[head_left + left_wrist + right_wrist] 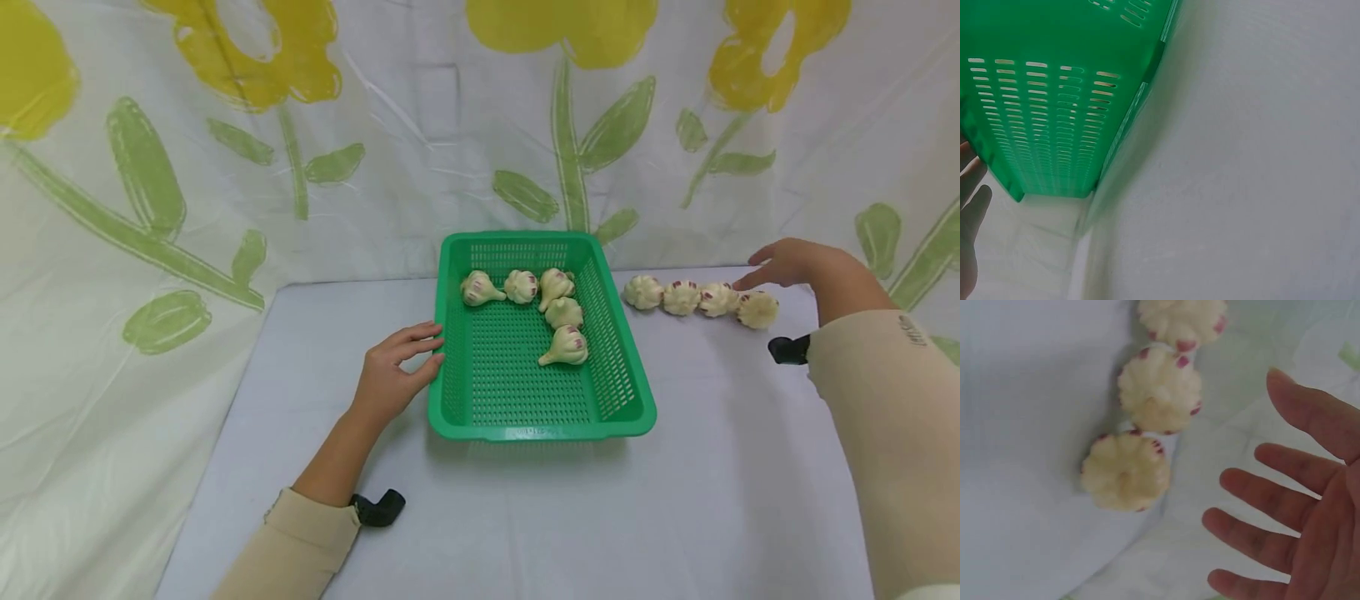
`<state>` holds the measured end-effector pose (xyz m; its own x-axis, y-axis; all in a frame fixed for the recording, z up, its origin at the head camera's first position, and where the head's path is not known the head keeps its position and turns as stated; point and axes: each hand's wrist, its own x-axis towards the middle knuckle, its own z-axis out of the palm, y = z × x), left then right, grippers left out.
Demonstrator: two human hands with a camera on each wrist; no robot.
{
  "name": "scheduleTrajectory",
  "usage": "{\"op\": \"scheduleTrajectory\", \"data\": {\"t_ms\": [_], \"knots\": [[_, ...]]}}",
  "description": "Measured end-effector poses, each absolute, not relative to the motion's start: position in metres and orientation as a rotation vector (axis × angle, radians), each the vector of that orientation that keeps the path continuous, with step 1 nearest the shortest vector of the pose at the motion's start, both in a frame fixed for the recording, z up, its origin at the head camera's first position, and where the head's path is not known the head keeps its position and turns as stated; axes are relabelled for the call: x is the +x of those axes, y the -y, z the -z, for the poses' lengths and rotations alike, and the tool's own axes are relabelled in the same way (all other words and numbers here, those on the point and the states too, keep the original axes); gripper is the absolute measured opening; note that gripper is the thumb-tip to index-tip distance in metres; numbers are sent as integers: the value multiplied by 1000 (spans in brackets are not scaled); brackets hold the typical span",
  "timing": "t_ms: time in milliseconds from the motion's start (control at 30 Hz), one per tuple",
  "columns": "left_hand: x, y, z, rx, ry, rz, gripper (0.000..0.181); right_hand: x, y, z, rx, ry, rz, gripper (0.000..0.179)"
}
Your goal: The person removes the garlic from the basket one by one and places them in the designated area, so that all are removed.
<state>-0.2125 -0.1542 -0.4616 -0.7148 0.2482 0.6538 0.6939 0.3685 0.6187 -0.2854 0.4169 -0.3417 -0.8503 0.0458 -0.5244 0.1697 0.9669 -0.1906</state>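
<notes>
A green plastic basket (525,432) stands on the table with several garlic bulbs (564,346) inside, along its back and right side. My left hand (396,372) rests its fingertips at the basket's left rim, fingers spread and nearly straight; in the left wrist view the fingers (972,181) lie beside the slotted basket wall (1054,119). To the right of the basket, more garlic bulbs (681,297) sit in a row. Above the row's right end hovers my right hand (791,262), fingers spread, with nothing held. The right wrist view shows the palm apart from the nearest bulb (1125,472).
A white cloth covers the table (480,517). Behind it hangs a pale curtain (420,183) printed with yellow flowers and green leaves. Each wrist carries a black camera mount (378,508).
</notes>
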Motion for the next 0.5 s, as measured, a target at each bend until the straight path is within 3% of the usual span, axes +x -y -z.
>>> {"op": "scheduleTrajectory", "data": {"t_ms": [167, 500], "knots": [[-212, 154, 460, -821, 2186, 1296, 24, -297, -367, 317, 47, -2553, 217, 92], [-217, 158, 467, -859, 2170, 1306, 25, -304, -264, 283, -299, -2501, 133, 82]]}}
